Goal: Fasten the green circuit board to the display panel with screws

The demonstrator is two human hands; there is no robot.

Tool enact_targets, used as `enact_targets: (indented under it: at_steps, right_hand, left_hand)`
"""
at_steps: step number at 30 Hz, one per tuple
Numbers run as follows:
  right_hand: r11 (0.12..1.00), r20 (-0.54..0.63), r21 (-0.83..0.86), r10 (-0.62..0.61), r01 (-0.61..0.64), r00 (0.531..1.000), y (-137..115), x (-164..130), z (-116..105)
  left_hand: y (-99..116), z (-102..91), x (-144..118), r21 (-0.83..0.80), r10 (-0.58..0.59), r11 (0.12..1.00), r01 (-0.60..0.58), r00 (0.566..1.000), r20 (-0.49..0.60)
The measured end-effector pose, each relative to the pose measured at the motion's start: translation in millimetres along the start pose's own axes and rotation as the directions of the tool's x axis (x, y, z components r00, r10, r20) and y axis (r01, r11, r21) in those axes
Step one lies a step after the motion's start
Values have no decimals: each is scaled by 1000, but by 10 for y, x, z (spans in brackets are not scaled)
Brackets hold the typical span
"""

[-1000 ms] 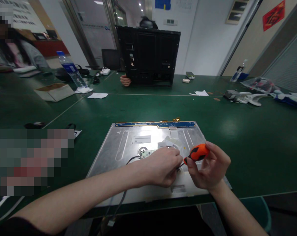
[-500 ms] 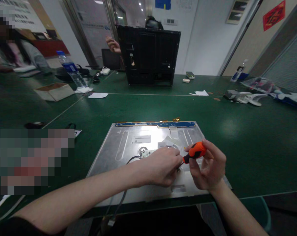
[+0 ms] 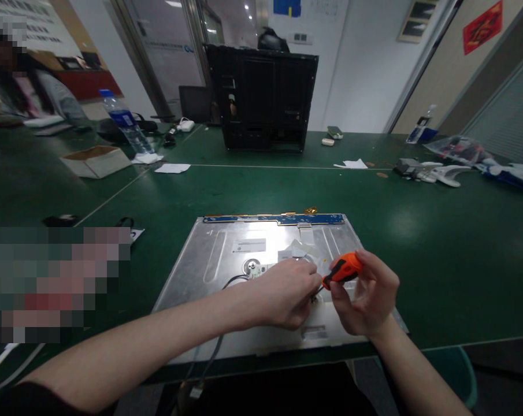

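Observation:
A silvery metal display panel (image 3: 187,289) lies on the green table, with a narrow blue circuit board (image 3: 274,220) along its far edge. My right hand (image 3: 369,294) holds an orange and black screwdriver (image 3: 345,268) by its handle, thumb and fingers pinched around it. The screwdriver slants down and left toward the panel. My left hand (image 3: 287,292) is closed beside the thin shaft, over the panel's middle. Its fingertips and the tool's tip are mostly hidden. Near my left wrist, dark cables (image 3: 218,346) run from a small board (image 3: 259,270) over the panel's near edge.
A black panel housing (image 3: 265,98) stands upright at the back, a person partly hidden behind it. Left are a cardboard box (image 3: 97,162) and a water bottle (image 3: 129,124). White and grey parts (image 3: 432,171) and a plastic bag (image 3: 460,151) lie right. Another person sits far left.
The screwdriver handle has turned and tilted slightly in my right fingers. My left hand stays in place. The other person's hand beside the black housing has gone from view.

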State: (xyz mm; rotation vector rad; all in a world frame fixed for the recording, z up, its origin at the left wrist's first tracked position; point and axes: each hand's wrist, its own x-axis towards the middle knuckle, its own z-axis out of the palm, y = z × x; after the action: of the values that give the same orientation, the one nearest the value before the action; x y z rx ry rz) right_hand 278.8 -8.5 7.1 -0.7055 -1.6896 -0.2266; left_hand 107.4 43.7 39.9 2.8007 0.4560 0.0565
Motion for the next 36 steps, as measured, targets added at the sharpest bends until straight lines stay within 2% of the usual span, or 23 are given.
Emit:
enact_targets:
  at_steps: [6, 11, 17, 20, 25, 28, 32, 36]
  right_hand:
    - [995, 15, -1, 97, -97, 995, -49, -4, -16]
    - [997, -22, -57, 52, -53, 998, -25, -41, -10]
    - [973, -65, -228, -41, 25, 997, 14, -59, -4]
    - [979, -49, -199, -42, 32, 998, 13, -49, -6]
    - [995, 10, -34, 95, -95, 995, -28, -38, -20]
    - [992, 4, 7, 126, -126, 992, -49, -38, -19]
    - [993, -39, -40, 108, -110, 993, -48, -50, -2]
    - [988, -83, -150, 23, -35, 996, -35, -31, 6]
  left_hand:
    - [1, -8, 0, -4, 8, 1000, -8, 1000, -4]
    - [16, -24, 9, 16, -2, 1000, 2, 1000, 20]
    - [22, -29, 8, 28, -7, 1000, 7, 1000, 16]
    - [19, -23, 0, 13, -3, 1000, 3, 1000, -3]
    - [7, 2, -1, 22, 2, 1000, -1, 1000, -22]
    - [6, 3, 4, 17, 4, 1000, -4, 1000, -2]
    - [15, -17, 9, 30, -3, 1000, 3, 1000, 15]
    - [22, -27, 8, 14, -2, 1000, 2, 1000, 1]
